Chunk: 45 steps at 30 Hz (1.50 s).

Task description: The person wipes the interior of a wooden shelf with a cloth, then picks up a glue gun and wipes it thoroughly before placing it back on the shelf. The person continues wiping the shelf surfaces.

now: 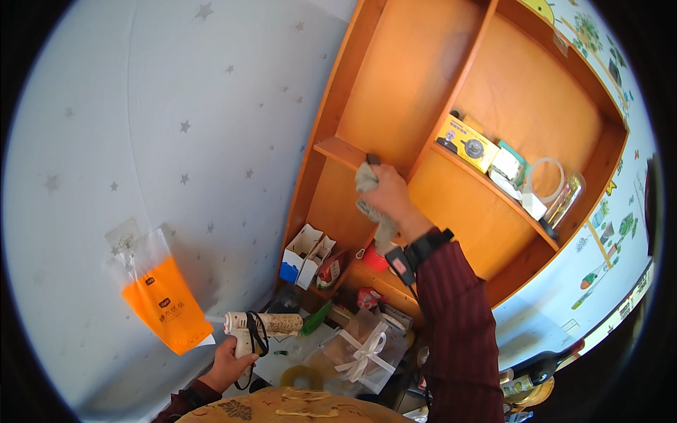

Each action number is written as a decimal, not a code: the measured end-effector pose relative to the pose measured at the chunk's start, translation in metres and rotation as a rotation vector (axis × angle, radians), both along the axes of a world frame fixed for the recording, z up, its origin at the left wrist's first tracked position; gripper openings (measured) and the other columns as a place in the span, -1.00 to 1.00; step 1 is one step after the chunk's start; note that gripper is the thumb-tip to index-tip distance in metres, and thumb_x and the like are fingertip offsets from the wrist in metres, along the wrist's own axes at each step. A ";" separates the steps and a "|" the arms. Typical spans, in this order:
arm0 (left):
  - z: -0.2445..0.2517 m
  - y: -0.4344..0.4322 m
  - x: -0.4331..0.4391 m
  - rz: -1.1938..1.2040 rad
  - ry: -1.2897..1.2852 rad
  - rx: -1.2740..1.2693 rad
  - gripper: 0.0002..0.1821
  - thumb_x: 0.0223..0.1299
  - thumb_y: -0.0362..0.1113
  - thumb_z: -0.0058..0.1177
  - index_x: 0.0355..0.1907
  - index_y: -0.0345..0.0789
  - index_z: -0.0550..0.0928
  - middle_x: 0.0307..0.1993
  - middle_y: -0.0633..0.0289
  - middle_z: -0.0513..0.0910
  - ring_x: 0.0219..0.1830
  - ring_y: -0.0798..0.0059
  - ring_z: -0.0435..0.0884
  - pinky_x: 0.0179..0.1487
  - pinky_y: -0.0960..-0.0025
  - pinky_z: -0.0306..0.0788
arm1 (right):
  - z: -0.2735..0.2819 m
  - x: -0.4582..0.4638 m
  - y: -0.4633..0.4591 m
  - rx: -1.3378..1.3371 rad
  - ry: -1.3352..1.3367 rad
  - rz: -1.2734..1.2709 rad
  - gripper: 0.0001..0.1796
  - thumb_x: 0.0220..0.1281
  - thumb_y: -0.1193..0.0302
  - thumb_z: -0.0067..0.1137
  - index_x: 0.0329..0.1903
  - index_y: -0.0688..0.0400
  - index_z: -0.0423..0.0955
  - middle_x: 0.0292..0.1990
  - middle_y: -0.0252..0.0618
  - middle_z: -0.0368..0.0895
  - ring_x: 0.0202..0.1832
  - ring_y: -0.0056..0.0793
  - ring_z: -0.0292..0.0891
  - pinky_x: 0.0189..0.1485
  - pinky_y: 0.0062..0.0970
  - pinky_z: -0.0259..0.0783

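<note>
My right hand (390, 194) is closed around a crumpled grey-green cloth (367, 182) at the near edge of a wooden shelf board (338, 150). A small dark piece (373, 158) shows just above the fingers; what it is I cannot tell. Lower left, my left hand (228, 365) grips the handle of a white hot glue gun (264, 323) with brown stains on its body and a black cord looped round it. The gun's rear points toward an orange bag (166, 304) hanging on the wall. A strap with a small device sits on my right wrist.
The orange wooden shelf unit (468, 63) holds a yellow box (465, 143), a glass dome (566, 198), white cartons (307, 256) and a red container (375, 257). Below lie a clear box with a white ribbon (365, 351) and a roll of tape (301, 378). Bottles (545, 370) stand at lower right.
</note>
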<state>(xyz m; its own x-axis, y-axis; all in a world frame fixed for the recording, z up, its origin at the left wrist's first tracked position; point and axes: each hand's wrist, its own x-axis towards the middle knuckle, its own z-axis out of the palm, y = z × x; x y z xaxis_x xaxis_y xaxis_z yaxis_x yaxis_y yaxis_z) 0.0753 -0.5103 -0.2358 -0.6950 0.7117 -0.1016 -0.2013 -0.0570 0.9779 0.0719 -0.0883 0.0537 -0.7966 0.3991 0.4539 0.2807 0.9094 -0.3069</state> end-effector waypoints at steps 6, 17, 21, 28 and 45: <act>-0.019 0.004 -0.032 0.008 -0.144 0.056 -0.68 0.18 -0.49 0.23 -0.04 -0.44 0.48 -0.27 0.18 0.64 -0.37 0.51 0.65 -0.30 0.42 0.57 | 0.013 -0.093 0.069 -0.179 0.047 -0.441 -0.60 0.07 0.19 0.23 -0.13 0.21 0.64 -0.05 0.10 0.66 0.08 -0.02 0.57 0.13 -0.24 0.46; -0.020 0.018 -0.058 -0.067 -0.179 0.085 -0.67 0.21 -0.49 0.19 0.01 -0.42 0.46 -0.19 0.17 0.64 -0.35 0.48 0.65 -0.24 0.39 0.59 | 0.028 -0.115 0.090 -0.123 -0.291 -0.568 -0.45 -0.24 0.28 0.50 -0.09 0.26 0.64 -0.04 0.00 0.69 0.05 -0.17 0.63 0.06 -0.30 0.51; -0.009 0.030 -0.058 -0.082 -0.239 0.160 -0.65 0.22 -0.50 0.17 0.03 -0.42 0.44 -0.12 0.13 0.64 -0.30 0.42 0.68 -0.19 0.36 0.60 | 0.029 -0.111 0.090 -0.182 -0.213 -0.542 -0.40 -0.26 0.27 0.50 -0.08 0.33 0.62 -0.05 0.06 0.68 0.04 -0.17 0.63 0.05 -0.33 0.52; -0.005 0.043 -0.067 -0.135 -0.138 0.081 -0.70 0.24 -0.49 0.16 0.00 -0.41 0.46 -0.22 0.16 0.66 -0.34 0.43 0.70 -0.29 0.37 0.58 | 0.007 -0.131 0.149 -0.053 -0.364 -0.559 -0.38 -0.20 0.18 0.47 -0.03 0.25 0.62 0.03 0.00 0.66 0.09 -0.18 0.61 0.09 -0.36 0.51; -0.008 0.037 -0.067 -0.019 -0.282 0.001 -0.72 0.24 -0.44 0.21 -0.06 -0.37 0.47 -0.32 0.22 0.62 -0.42 0.48 0.65 -0.35 0.40 0.55 | 0.034 -0.141 0.155 -0.262 -0.265 -0.397 -0.72 -0.01 0.33 0.36 -0.33 0.31 0.64 -0.37 -0.11 0.71 -0.30 -0.27 0.68 -0.26 -0.24 0.55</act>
